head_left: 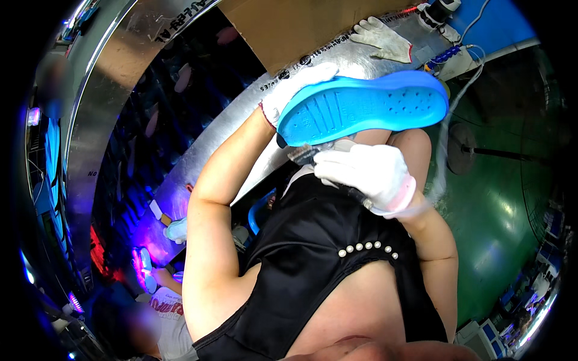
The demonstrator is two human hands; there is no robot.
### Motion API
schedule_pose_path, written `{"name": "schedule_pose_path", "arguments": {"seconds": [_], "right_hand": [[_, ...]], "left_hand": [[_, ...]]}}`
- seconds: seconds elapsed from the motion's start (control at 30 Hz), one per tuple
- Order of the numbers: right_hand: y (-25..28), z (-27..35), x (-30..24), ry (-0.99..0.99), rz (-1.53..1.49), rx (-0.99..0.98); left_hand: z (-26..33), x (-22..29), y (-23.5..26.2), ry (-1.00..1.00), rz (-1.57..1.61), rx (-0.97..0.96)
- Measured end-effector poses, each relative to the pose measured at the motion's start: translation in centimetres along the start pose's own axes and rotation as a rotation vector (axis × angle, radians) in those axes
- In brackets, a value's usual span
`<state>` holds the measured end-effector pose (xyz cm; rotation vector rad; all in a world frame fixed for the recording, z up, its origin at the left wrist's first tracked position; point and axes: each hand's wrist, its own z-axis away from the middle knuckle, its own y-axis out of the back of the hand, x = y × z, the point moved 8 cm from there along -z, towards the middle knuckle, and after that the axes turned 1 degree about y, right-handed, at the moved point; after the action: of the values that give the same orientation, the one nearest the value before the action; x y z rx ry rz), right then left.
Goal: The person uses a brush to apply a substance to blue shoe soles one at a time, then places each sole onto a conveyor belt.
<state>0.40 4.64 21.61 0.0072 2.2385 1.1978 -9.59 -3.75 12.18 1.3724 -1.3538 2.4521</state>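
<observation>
My left hand (293,88), in a white glove, grips the heel end of a bright blue shoe sole (367,107) and holds it up sideways with its patterned face toward me. My right hand (367,171), also in a white glove, is closed around a thin brush-like tool (307,154) whose bristled tip touches the sole's lower edge near the heel. A clear hose trails from my right wrist toward the upper right.
A curved shiny metal machine housing (126,66) runs along the left with a dark opening lit purple. A spare white glove (380,37) lies on the metal ledge beside brown cardboard (295,24). Another person's gloved hand (176,230) works lower left. Green floor (494,222) lies to the right.
</observation>
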Motion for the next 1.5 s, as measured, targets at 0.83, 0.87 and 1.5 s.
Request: {"name": "schedule_pose_path", "arguments": {"seconds": [0.83,0.87,1.5], "right_hand": [[4.1,1.1,-1.3,-0.036,0.169,0.16],[5.0,1.0,0.3,-0.056,0.147,0.238],[6.2,1.7,0.6,-0.026,0.267,0.12]], "left_hand": [[3.8,5.2,1.4,-0.839,-0.992,-0.343],[4.0,5.5,1.5,-0.859,-0.955,-0.374],[6.7,5.5,8.5,-0.309,-0.499,0.229]]}}
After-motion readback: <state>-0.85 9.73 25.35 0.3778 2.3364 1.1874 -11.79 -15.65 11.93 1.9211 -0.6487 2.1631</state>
